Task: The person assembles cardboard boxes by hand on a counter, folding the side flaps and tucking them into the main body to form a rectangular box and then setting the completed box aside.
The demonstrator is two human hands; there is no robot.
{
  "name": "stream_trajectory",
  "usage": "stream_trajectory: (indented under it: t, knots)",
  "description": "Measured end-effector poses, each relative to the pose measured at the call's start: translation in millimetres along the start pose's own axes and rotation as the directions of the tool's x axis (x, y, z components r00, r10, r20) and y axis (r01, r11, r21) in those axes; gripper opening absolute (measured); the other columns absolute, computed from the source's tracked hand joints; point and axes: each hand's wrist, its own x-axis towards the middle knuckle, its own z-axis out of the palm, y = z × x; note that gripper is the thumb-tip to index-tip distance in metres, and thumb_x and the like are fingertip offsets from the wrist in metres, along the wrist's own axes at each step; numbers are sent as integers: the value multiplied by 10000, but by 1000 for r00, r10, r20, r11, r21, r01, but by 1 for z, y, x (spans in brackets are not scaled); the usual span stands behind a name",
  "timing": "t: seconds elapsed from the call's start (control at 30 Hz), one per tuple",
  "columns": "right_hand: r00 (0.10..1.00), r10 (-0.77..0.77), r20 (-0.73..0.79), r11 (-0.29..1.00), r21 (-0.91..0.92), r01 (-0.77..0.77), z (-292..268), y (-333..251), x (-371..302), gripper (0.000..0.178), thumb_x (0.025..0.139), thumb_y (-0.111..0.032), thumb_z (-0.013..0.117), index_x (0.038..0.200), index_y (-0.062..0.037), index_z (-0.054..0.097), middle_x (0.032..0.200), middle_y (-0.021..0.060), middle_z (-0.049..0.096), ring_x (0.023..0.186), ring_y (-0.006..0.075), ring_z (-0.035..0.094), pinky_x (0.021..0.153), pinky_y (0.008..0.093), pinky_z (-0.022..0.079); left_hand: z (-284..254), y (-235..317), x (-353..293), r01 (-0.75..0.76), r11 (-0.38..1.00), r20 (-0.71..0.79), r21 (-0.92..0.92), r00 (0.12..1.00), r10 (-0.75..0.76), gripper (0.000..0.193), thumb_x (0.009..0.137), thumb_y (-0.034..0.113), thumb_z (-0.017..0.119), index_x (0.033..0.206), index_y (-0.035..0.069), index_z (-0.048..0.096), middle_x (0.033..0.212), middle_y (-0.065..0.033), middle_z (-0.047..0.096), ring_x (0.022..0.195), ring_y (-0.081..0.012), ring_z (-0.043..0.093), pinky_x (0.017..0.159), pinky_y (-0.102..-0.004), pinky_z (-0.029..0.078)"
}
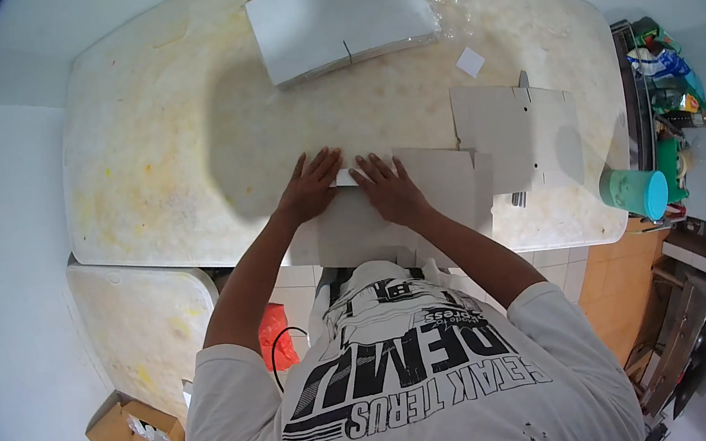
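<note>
My left hand (313, 190) lies palm down near the table's front edge, fingers stretched out flat. Beside it, my right hand (389, 194) presses down with its fingers spread. Under and between the two is a grey cardboard sheet (355, 231), whose near end reaches the table edge by my body. A small white strip (347, 178) shows between my fingertips; whether it is a folded flap or a separate piece I cannot tell. To the right, another grey cardboard piece (442, 178) partly overlaps the sheet. Farther right lies a flat, slotted cardboard piece (499, 130) with small dark holes.
A stack of white boards (341, 17) with clear plastic stands at the table's far side. A small white square (470, 62) lies nearer. At the right edge is a teal-lidded container (634, 191). Below left stand a second table (144, 316) and an opened brown box (134, 436).
</note>
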Motion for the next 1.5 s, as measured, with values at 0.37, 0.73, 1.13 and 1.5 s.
stream_trajectory:
  t: [0.37, 0.73, 1.13, 1.5]
  knots:
    - [998, 5, 57, 992, 123, -12, 18, -6, -14, 697, 819, -472, 478, 1382, -139, 238, 1460, 58, 163, 1349, 217, 136, 1071, 491, 89, -1, 29, -15, 124, 976, 135, -179, 986, -100, 747, 816, 446, 495, 1378, 41, 213, 1460, -110, 149, 1349, -253, 140, 1077, -458, 133]
    - [998, 59, 27, 997, 41, -60, 8, 17, 1, 690, 838, -440, 459, 1381, -89, 220, 1464, 61, 144, 1347, 221, 136, 1079, 461, 132, -15, 15, 7, 211, 942, 17, -262, 977, -214, 659, 842, 348, 500, 1347, 5, 251, 1416, -174, 227, 1304, -303, 241, 1034, -456, 245]
    - [998, -48, 42, 993, 108, 43, 11, -55, -50, 694, 749, -450, 580, 1325, -135, 356, 1429, 98, 230, 1280, 295, 270, 990, 523, 249, -14, 35, -87, 31, 887, -22, -460, 999, -46, 622, 618, 257, 737, 1188, 155, 510, 1333, -115, 362, 1214, -315, 352, 1001, -434, 306]
    - [994, -86, -65, 996, 33, 88, 25, -95, -104, 433, 804, -239, 520, 1217, -115, 480, 1287, 112, 420, 1172, 315, 414, 953, 459, 349, 20, 67, -148, -218, 939, -187, -267, 967, 172, 459, 733, 222, 609, 1182, 184, 522, 1226, -19, 488, 1151, -223, 439, 1009, -481, 291]
